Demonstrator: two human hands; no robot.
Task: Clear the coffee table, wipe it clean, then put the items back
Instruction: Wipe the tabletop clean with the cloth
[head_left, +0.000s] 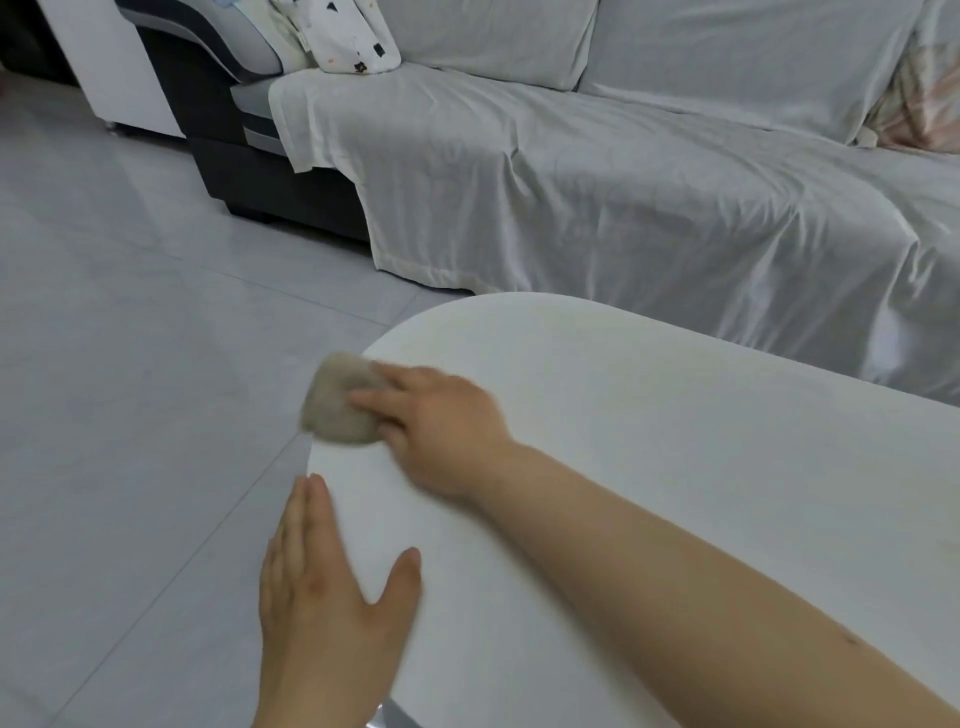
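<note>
Right hand gripping cloth, wiping table rim; left hand lying flat, unclenched, bracing edge. Advice: pressing evenly, overlapping strokes.

A single head-worn wide-angle view looks forward and down from close above the rounded end of the coffee table, which fills the lower right of the frame. The covered sofa spans the upper right, tiled floor the left.
</note>
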